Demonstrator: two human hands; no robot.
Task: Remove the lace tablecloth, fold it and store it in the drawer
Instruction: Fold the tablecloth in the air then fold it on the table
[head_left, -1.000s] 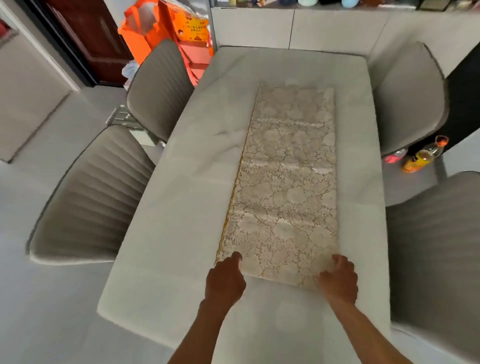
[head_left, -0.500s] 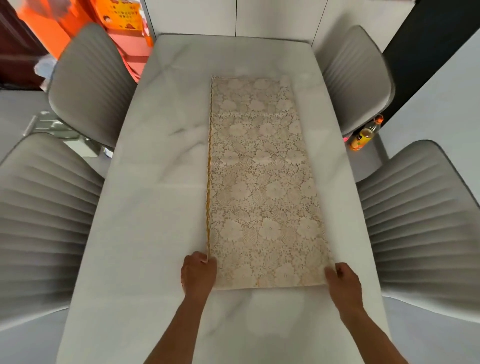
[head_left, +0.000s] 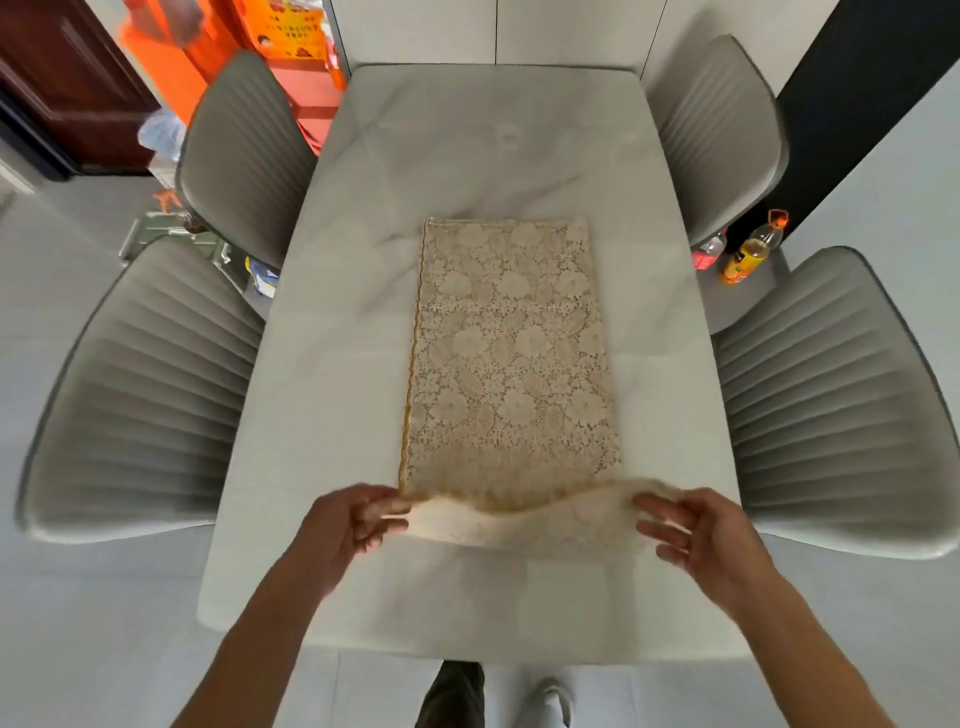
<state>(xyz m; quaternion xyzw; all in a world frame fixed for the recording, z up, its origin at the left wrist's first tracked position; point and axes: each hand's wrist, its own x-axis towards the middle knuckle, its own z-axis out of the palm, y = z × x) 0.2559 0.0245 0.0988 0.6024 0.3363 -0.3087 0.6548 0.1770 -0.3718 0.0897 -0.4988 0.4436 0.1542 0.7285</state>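
Two hands lifting near end, lace tablecloth (head_left: 511, 358) lengthwise along table (head_left: 332, 364)

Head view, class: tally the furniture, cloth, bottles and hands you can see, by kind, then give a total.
Grey chairs: 4
Marble table: 1
Lace tablecloth: 1
Bottles: 2
Hands, left hand, right hand: 2
Total: 10
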